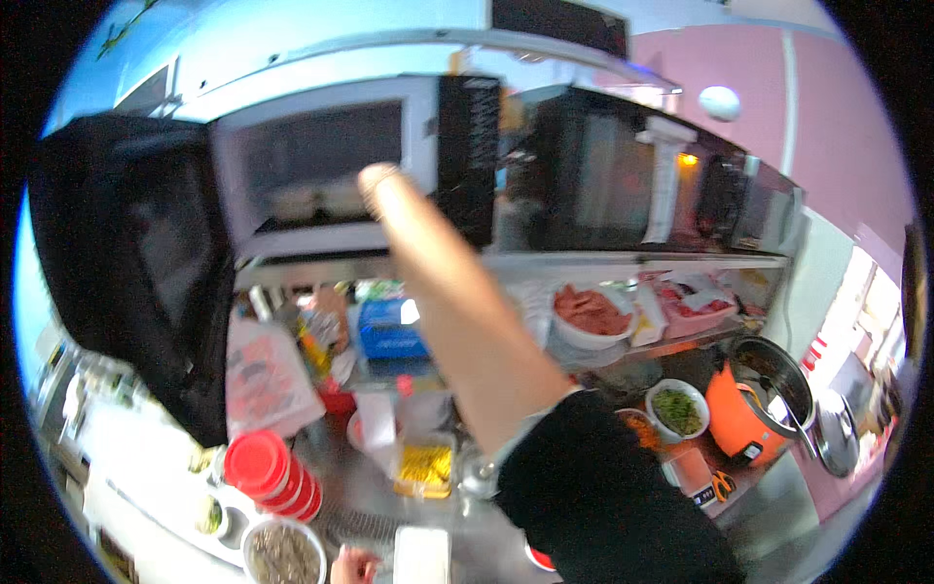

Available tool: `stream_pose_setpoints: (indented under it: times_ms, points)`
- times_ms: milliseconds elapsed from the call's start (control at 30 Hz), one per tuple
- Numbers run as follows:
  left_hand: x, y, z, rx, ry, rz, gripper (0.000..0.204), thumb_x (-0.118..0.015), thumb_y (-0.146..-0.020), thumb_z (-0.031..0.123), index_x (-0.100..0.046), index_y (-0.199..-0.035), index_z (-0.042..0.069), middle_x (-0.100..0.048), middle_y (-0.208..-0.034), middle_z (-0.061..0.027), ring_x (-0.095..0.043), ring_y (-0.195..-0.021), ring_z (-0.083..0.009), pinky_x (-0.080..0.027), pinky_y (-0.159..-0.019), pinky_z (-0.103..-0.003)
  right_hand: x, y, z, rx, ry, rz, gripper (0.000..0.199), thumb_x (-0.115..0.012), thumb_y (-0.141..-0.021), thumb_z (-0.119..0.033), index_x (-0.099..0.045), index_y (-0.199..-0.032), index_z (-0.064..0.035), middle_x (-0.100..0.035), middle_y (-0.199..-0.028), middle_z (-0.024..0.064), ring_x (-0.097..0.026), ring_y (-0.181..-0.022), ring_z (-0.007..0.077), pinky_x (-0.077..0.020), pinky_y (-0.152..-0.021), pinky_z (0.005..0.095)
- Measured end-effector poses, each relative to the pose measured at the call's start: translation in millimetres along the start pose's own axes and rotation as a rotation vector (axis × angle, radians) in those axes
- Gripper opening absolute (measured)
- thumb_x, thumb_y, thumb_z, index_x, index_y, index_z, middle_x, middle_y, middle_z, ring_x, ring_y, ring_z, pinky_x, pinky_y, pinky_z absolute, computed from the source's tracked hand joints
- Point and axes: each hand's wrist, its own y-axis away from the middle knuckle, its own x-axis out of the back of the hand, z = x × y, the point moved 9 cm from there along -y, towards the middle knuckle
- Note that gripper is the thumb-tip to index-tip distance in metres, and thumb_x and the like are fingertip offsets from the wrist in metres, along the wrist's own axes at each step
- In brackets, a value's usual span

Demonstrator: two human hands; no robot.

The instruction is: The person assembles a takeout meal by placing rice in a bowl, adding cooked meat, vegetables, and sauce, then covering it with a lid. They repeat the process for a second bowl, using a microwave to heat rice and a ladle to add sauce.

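Note:
My right arm reaches up and left across the view, and my right hand [381, 183] is at the open front of a microwave [420, 127]. Motion smears its fingers, so their grip cannot be made out. Inside the microwave is a pale, blurred container [309, 202]. The black microwave door [131, 243] hangs wide open to the left. At the lower edge, only part of my left hand [355, 565] shows, its fingers curled; whatever they hold is hidden. Just right of it sits a white rectangular container [423, 555].
Red-lidded tubs [258, 465] stand stacked beside a bowl of greyish food [283, 553]. Yellow food fills a tray [425, 492]. On the shelf are a blue box [391, 329] and a bowl of reddish meat [592, 313]. An orange pot [744, 423] stands right, near chopped greens [676, 413].

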Motion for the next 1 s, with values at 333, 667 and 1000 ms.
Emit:
stream_pose_setpoints:
  times_ms: [333,667,1000]
  points:
    - [-48.7,21.2,66.0,-0.062,0.083,-0.152,0.044,-0.033,-0.102,0.034,-0.063,-0.101,0.002,-0.044,-0.066,0.0043,-0.035,-0.059,-0.0055,-0.03,-0.056,-0.022,29.0,156.9,9.3,-0.28,-1.815,0.017,0.033,-0.061,-0.071,-0.008,-0.049,-0.103,-0.0044,-0.051,-0.104,0.0109,-0.052,-0.097,0.0264,-0.0494,-0.081,0.0452]
    - [-58.1,4.8,124.6,-0.243,0.566,-0.209,0.069,-0.045,-0.094,0.054,-0.027,-0.147,0.012,-0.04,-0.142,-0.0129,-0.048,-0.122,-0.0286,-0.043,-0.1,-0.045,-155.1,453.6,-39.3,0.137,-2.073,-0.352,0.059,-0.062,-0.086,-0.025,-0.04,-0.137,-0.0051,-0.051,-0.132,0.0089,-0.05,-0.121,0.0198,-0.0406,-0.104,0.0368]
    - [-25.4,7.6,-87.9,0.165,-0.133,-0.215,0.041,-0.057,-0.092,0.018,-0.051,-0.125,-0.004,-0.062,-0.107,-0.0127,-0.058,-0.095,-0.0181,-0.048,-0.082,-0.033,-436.7,628.3,-53.8,-0.206,-1.394,-0.603,0.056,-0.061,-0.088,-0.01,-0.035,-0.136,0.002,-0.049,-0.13,0.0169,-0.047,-0.122,0.0226,-0.0378,-0.104,0.0372]
